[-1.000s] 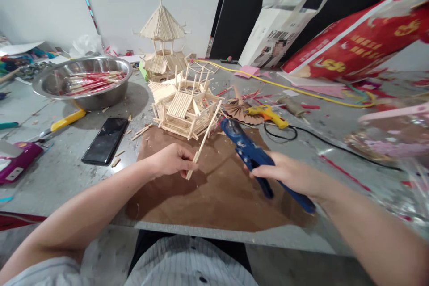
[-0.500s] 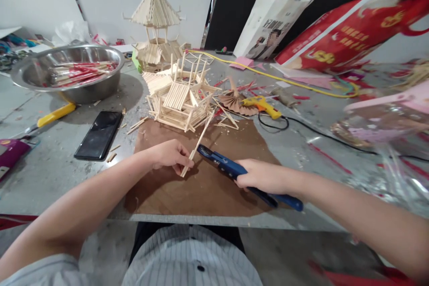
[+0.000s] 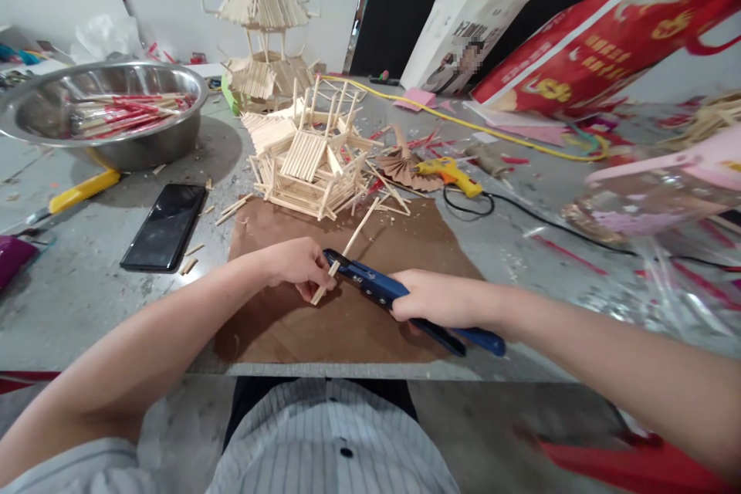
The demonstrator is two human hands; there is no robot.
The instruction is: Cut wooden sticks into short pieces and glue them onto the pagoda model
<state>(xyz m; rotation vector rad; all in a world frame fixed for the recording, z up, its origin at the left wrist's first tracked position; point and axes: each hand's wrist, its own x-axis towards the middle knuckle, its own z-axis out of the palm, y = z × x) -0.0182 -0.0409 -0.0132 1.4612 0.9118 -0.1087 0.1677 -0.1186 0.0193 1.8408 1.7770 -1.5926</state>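
Note:
Pinched in my left hand [image 3: 302, 268] are thin wooden sticks [image 3: 360, 227], a long one slanting up and away beside a short piece. My right hand [image 3: 427, 298] is wrapped round the handles of a blue hand cutter [image 3: 370, 282]. The cutter's head lies across the long stick, just beyond my left fingertips; whether its jaws touch the wood I cannot tell. Both hands are over a brown sheet [image 3: 278, 340]. Past them stands a part-built stick model [image 3: 306, 162] with a slatted roof and upright posts.
A stick pagoda [image 3: 263, 8] rises behind the model. Left are a metal bowl [image 3: 191, 85] of red-wrapped sticks, a black phone [image 3: 164, 228] and a yellow-handled tool [image 3: 84, 191]. A yellow glue gun [image 3: 455, 176] with a black cord, a white bag [image 3: 463, 23] and a red bag [image 3: 584, 46] occupy the right.
The blue cutter has moved left with my right hand, and its head now crosses the long stick. My left hand keeps its pinch in nearly the same place. The view has shifted slightly.

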